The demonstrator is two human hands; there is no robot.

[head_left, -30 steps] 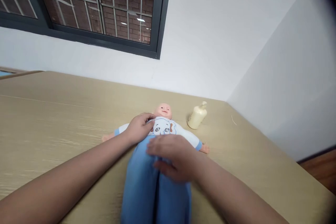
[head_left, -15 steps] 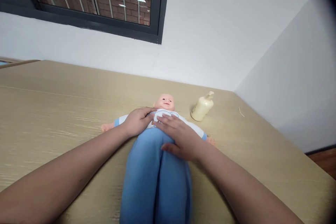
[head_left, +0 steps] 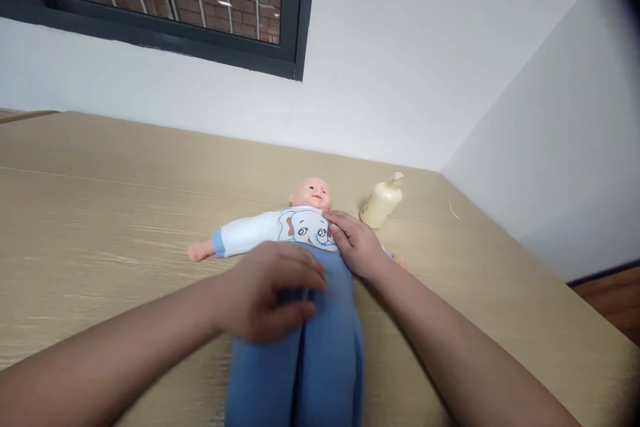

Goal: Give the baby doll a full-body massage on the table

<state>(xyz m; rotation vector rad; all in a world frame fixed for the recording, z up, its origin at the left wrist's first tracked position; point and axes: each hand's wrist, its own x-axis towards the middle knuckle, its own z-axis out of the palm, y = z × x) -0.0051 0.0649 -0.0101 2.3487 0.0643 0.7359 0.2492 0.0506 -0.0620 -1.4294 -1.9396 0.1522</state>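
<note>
A baby doll [head_left: 311, 195] lies face up, its head away from me, in a white top [head_left: 250, 230] with a cartoon face and blue cuffs. Blue trousers [head_left: 330, 353] cover its legs. My left hand [head_left: 273, 290], slightly blurred, is over the upper trousers, thumb and fingers apart, holding nothing. On the right side of the doll's chest rests my right hand [head_left: 357, 243], its fingers on the edge of the printed face and its thumb apart from them, with nothing held.
A cream pump bottle [head_left: 383, 203] stands on the wooden table [head_left: 125, 200], right of the doll's head. Farther right lies a thin pale strip [head_left: 453, 209]. White walls and a dark-framed window [head_left: 295, 13] are behind.
My left hand has lifted off the doll's chest and come down over the trousers. My right hand has shifted up and to the right, so the printed face now shows.
</note>
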